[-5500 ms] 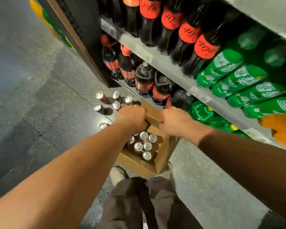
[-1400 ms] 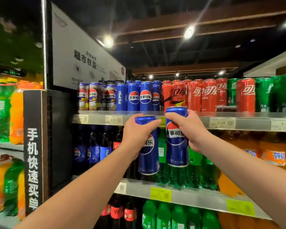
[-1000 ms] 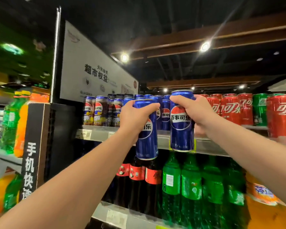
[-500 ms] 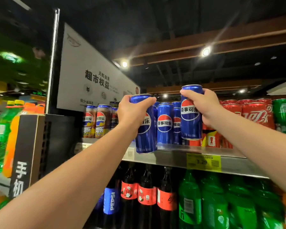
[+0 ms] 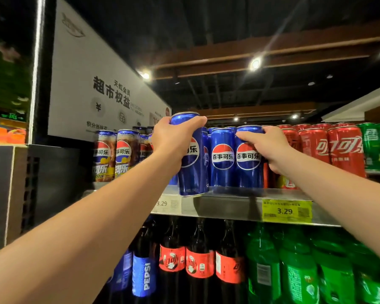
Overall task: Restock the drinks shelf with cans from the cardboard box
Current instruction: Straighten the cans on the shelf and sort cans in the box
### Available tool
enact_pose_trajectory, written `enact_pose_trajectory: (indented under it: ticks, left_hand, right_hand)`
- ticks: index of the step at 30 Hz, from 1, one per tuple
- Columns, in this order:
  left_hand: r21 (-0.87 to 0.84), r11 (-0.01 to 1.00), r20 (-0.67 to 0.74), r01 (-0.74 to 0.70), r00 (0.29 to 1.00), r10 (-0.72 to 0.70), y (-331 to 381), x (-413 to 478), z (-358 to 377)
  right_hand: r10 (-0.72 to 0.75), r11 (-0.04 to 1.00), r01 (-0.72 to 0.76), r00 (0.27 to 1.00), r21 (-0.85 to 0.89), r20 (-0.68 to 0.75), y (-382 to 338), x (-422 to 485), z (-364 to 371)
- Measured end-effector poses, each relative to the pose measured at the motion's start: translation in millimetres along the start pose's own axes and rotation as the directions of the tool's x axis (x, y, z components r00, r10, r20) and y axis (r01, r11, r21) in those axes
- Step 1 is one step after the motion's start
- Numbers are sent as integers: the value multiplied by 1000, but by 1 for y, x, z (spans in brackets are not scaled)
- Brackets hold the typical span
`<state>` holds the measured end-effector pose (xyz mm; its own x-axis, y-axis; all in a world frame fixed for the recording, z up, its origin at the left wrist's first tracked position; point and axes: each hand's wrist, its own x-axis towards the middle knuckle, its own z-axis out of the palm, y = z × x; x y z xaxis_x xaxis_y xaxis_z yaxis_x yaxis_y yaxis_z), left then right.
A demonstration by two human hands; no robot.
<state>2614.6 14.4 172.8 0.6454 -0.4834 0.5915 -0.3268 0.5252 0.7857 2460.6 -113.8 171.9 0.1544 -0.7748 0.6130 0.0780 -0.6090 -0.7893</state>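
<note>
Reached up from the near edge of the view with both bare forearms. Gripped a blue can (image 5: 192, 172) in the left hand (image 5: 176, 139), with fingers (image 5: 194, 122) curled over its upper half just under the rim. Had held it in the air half a second before; now had its base down at the front edge of the drinks shelf (image 5: 228, 204), slightly overhanging and a touch tilted. Could not tell whether resting there or carried. Held a second blue can (image 5: 248, 159) in the right hand (image 5: 270, 148), with fingers wrapped round its top and right side. Had lowered this one too: stood it upright on the shelf near the front edge, touching a shelved blue can (image 5: 222, 159) on its left.

Judged the right-hand placement as good as done, wanting only release. Judged the left-hand can short of a slot, needing a push back from the edge; could not see the space behind that hand.

Noted a yellow price tag (image 5: 286, 211) on the front edge, dark bottles (image 5: 200, 260) and green bottles (image 5: 298, 270) below. Farther along the shelf, noted red cans (image 5: 342, 150) toward its right end, brown-printed cans (image 5: 105, 154) toward its left end, and a white sign (image 5: 101, 84) behind. Saw nothing of the cardboard box.
</note>
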Motion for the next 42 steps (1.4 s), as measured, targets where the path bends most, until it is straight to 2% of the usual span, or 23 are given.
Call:
enact_pose_trajectory:
  ticks: [8,16,18,20,21,22,23,25,26,28,32,34,37,42]
  left_hand:
    - [19,1000,41,-10,999,10,0,5,2]
    - [15,1000,76,22,997,-23,-6,3,4]
    - [21,1000,78,20,997,-22,-5,3,4]
    - [33,999,84,9,996,-12,-3,3,2]
    - [32,999,91,5,996,-8,-1,4,2]
    - [26,1000,94,3,996,-5,2,5,1]
    - [18,1000,92,2,996,-3,4,6,0]
    - [-5,1000,81,-6,997,6,10,8,-2]
    - [-16,1000,76,-13,997,14,14,10,-3]
    - [-19,999,70,-36,997,37,19,13,-4]
    - [73,993,81,-88,993,82,24,21,-9]
    - [47,999,106,0,994,-5,26,21,-14]
    - [-41,994,171,100,981,-91,23,25,-27]
    - [-47,998,88,50,995,-45,-4,31,-55]
  right_hand:
    - [34,990,-39,999,-136,-37,0,2,1]
    - [86,980,-85,996,-181,-7,-6,-4,-2]
    - [-8,954,-21,995,-299,-98,-11,-9,-4]
    - [-252,903,152,945,-401,-209,-20,-19,-4]
    - [-336,893,247,922,-376,-192,-26,-26,-1]
    - [-353,899,306,929,-314,-108,-33,-33,4]
    - [-318,914,317,947,-251,39,-39,-42,12]
    - [-146,960,220,922,-175,359,-47,-58,31]
    - [-76,974,166,884,-156,462,-49,-64,40]
    - [-30,991,98,837,-95,546,-48,-68,55]
    - [-22,1000,23,867,4,497,-48,-66,75]
    - [-9,1000,5,894,10,449,-46,-64,82]
    - [14,1000,-6,928,-20,372,-44,-61,89]
    - [29,993,3,963,-119,267,-38,-53,89]
